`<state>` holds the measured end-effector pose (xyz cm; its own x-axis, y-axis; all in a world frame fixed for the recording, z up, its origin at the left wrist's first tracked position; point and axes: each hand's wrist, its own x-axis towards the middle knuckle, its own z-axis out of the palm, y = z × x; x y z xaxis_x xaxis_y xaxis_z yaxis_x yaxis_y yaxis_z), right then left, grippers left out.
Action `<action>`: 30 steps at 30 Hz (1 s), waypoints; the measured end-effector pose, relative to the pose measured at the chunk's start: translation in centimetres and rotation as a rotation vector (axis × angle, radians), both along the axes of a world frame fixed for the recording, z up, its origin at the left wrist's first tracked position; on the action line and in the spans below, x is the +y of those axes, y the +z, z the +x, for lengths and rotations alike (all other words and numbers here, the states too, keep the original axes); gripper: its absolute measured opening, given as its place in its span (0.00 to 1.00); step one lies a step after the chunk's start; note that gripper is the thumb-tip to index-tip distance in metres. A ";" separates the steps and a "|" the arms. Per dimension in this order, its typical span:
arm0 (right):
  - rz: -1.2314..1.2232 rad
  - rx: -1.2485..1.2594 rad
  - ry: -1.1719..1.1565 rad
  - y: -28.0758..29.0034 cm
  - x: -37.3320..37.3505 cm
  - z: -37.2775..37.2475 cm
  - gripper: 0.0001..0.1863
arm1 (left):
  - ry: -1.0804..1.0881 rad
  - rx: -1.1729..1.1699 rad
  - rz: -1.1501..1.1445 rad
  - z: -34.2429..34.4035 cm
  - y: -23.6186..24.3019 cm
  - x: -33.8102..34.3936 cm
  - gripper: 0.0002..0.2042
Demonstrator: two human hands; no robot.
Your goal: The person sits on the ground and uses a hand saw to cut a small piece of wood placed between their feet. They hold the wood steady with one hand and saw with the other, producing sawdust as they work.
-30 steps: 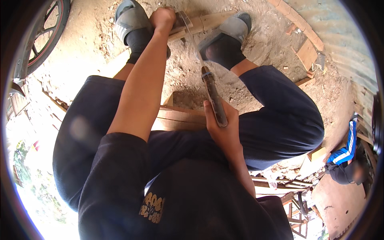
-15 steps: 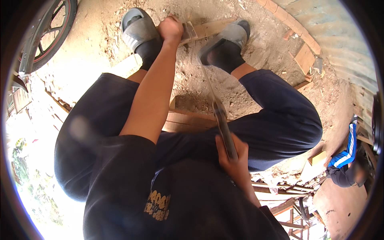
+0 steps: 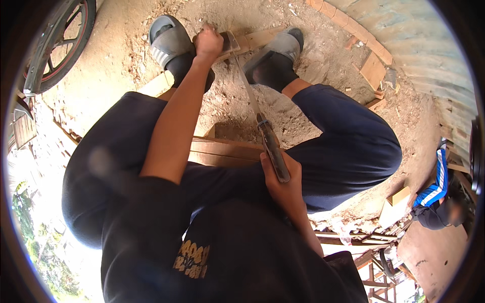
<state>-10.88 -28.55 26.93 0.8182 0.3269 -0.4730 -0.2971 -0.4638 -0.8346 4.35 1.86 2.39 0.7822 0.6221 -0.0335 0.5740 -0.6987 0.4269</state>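
head view: right hand (image 3: pixel 285 183) was closed around the dark handle of a handsaw (image 3: pixel 266 134), thumb along the handle's left side. its narrow blade ran up and slightly left, the far end reaching the right edge of a brown wooden block (image 3: pixel 229 42). left hand (image 3: pixel 208 44) was curled at the block's left end, touching it; could not tell whether the fingers closed around it. block sat at the left part of a pale wooden plank (image 3: pixel 260 39), which lay on the dirt ground between the feet. right grey slide sandal (image 3: pixel 285 44) stood at the plank's right end; left sandal (image 3: pixel 171 40) stood just beside the left hand. wooden boards (image 3: pixel 220 151) showed between the thighs, nearer the body than the plank.

surroundings: spoked wheel (image 3: pixel 63 43) at upper left; corrugated metal sheet (image 3: pixel 424 48) at upper right, brick row (image 3: pixel 348 24) along its base. a co-worker's blue-and-white sleeve (image 3: pixel 433 194) showed at far right. clear plastic item (image 3: pixel 345 236) at lower right: kind and contents too small to tell.
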 end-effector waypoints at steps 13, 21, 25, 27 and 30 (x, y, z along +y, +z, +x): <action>0.059 -0.092 0.020 -1.4 0.3 -0.8 0.08 | -0.420 0.584 0.398 -1.8 3.3 -1.4 0.48; 0.019 -0.082 0.035 -1.5 0.7 -0.1 0.07 | -0.471 0.498 0.444 -2.2 1.7 -1.7 0.39; 0.008 -0.024 0.043 -1.2 0.4 0.3 0.09 | -0.548 0.461 0.386 -1.7 2.1 -0.4 0.37; 0.001 0.000 0.041 -0.8 0.6 0.1 0.11 | -0.561 0.437 0.356 -1.6 2.5 -0.5 0.36; -0.005 -0.022 0.051 -0.8 0.7 0.1 0.10 | -0.569 0.460 0.323 -1.4 3.2 -0.7 0.36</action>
